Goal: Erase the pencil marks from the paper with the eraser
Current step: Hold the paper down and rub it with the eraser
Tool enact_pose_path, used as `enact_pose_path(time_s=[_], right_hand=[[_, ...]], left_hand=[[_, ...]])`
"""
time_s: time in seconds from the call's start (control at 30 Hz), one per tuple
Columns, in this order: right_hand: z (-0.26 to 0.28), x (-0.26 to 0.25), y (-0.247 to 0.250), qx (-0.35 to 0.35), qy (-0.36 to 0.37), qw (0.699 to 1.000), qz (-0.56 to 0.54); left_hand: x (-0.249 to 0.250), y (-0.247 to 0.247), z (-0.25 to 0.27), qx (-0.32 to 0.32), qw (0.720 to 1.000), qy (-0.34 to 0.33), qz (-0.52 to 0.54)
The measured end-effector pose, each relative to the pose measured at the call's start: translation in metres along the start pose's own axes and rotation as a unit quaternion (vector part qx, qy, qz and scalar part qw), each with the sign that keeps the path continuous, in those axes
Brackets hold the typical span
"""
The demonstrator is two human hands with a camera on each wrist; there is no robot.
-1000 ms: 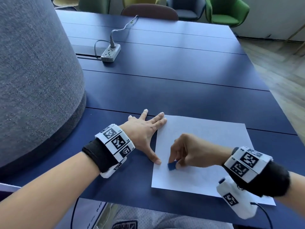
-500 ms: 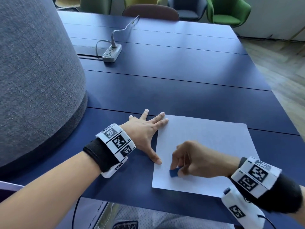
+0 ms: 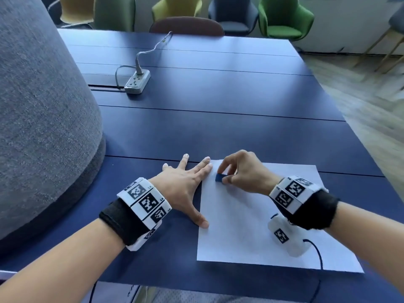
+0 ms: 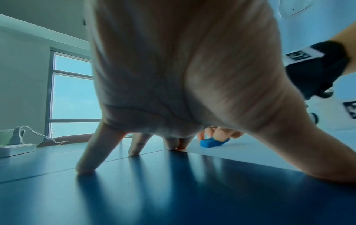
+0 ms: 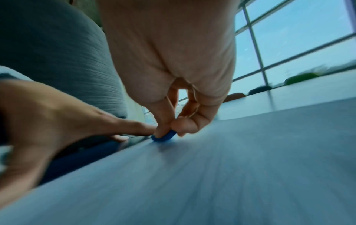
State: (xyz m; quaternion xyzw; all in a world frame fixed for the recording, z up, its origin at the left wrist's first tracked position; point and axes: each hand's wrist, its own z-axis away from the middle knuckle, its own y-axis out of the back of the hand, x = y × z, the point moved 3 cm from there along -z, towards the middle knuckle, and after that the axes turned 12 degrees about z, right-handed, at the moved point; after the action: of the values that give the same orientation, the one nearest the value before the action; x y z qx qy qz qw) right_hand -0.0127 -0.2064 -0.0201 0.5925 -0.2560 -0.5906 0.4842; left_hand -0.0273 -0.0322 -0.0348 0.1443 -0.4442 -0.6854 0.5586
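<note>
Blue worktop [image 3: 218, 132], my left hand [image 3: 185, 184] splayed flat pinning paper [image 3: 251, 232] edge, my right hand [image 3: 242, 171] pinching blue eraser [image 3: 219, 177] onto paper's far corner

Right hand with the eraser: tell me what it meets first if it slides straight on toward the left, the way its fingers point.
Most likely the left hand: its fingertips press the paper edge just beyond the eraser pinched by the right hand. The gap looks small.

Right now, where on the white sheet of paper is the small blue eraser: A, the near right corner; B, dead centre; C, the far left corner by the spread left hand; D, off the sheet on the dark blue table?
C: the right hand pinches the small blue eraser on the white paper near its far left corner, beside the left hand's fingertips.
</note>
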Motion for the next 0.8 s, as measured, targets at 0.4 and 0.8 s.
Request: enact_pose_path(time_s=[0.4, 0.8], right_hand=[[-0.018, 0.018, 0.01, 0.019, -0.041, 0.998, -0.041], [-0.021, 0.021, 0.011, -0.029, -0.032, 0.997, -0.059]], left_hand=[[0.001, 0.001, 0.0, -0.001, 1.0, -0.004, -0.002], [0.001, 0.002, 0.002, -0.001, 1.0, -0.002, 0.002]])
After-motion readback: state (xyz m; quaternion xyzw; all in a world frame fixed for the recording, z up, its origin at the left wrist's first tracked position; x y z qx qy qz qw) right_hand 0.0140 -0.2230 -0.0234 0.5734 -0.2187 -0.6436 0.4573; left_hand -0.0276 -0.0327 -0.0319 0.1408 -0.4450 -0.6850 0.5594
